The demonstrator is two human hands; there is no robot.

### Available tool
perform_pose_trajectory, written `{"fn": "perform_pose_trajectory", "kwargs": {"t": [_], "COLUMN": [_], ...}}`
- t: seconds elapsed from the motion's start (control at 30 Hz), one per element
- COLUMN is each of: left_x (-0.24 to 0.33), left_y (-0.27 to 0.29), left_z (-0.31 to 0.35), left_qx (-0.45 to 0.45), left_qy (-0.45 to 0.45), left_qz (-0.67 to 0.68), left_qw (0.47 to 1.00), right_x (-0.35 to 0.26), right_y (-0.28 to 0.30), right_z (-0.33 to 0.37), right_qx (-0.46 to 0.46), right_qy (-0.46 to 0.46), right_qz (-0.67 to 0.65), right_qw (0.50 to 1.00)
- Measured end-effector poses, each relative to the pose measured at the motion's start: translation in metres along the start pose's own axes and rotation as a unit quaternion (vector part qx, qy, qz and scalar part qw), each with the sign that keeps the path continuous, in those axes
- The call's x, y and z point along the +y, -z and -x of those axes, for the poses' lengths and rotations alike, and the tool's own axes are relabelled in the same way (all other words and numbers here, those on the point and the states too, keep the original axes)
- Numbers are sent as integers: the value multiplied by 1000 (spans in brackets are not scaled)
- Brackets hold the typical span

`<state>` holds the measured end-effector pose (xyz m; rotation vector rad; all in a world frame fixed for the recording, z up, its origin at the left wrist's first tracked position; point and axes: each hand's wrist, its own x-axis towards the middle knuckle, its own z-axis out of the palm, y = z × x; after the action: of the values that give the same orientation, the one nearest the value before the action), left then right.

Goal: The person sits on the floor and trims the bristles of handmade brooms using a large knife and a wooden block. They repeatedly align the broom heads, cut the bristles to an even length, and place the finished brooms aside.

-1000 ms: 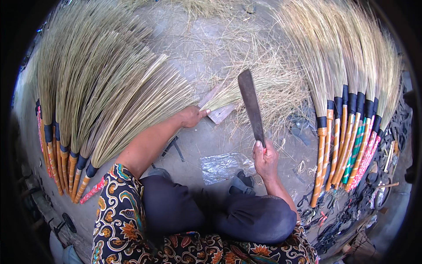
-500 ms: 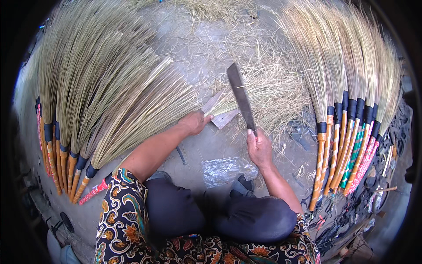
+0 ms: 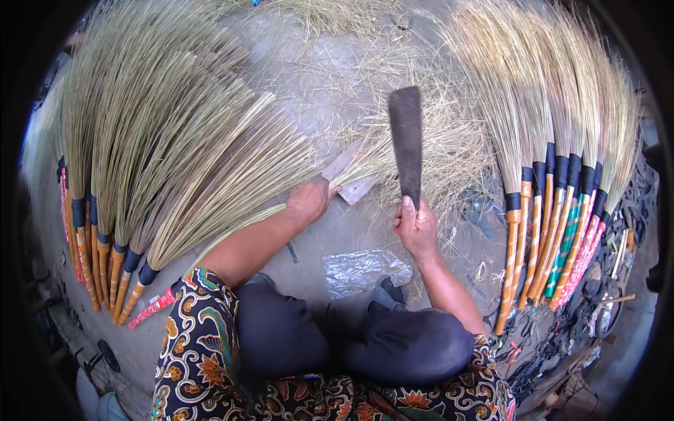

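Note:
My left hand (image 3: 309,201) is closed round a bundle of grass broom bristles (image 3: 365,165), pressing it over a wooden block (image 3: 342,162). The bristle ends fan out to the right past the block. Back under my left forearm the bundle runs toward a red-wrapped broom handle (image 3: 153,309) by my left sleeve; my arm hides the part between. In my right hand (image 3: 417,228) a machete (image 3: 406,140) is gripped by its handle, which the fingers mostly cover. Its dark, broad blade points away from me, raised to the right of the block and in front of the loose straw.
Grass brooms (image 3: 189,154) with orange-wrapped handles lie fanned out at the left. More brooms (image 3: 554,168) lie at the right. Cut straw (image 3: 449,140) covers the floor beyond the block. A clear plastic sheet (image 3: 361,272) lies before my knees; dark scraps (image 3: 554,358) are at lower right.
The machete has swung from a leftward lean to nearly upright, its blade face turned more into view. My right hand has shifted slightly right. My left hand keeps its hold, barely moved.

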<state>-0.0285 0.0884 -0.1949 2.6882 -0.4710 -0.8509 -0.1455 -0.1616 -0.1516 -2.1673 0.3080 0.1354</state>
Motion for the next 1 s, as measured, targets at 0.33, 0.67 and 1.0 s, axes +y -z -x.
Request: {"fn": "perform_pose_trajectory", "kwargs": {"t": [0.33,0.67,1.0], "left_x": [0,0,2], "left_y": [-6,-9,-2], "left_z": [0,1,-2], "left_qx": [2,-6,-38], "left_qy": [5,8,28], "left_qz": [-3,-2,7], "left_qw": [1000,1000,999], "right_x": [-12,5,1], "right_y": [9,-21,-29], "right_z": [0,23,29], "right_qx": [20,-1,-18], "right_qy": [35,-28,-17], "right_qz": [77,98,119], "right_qw": [996,995,993]}}
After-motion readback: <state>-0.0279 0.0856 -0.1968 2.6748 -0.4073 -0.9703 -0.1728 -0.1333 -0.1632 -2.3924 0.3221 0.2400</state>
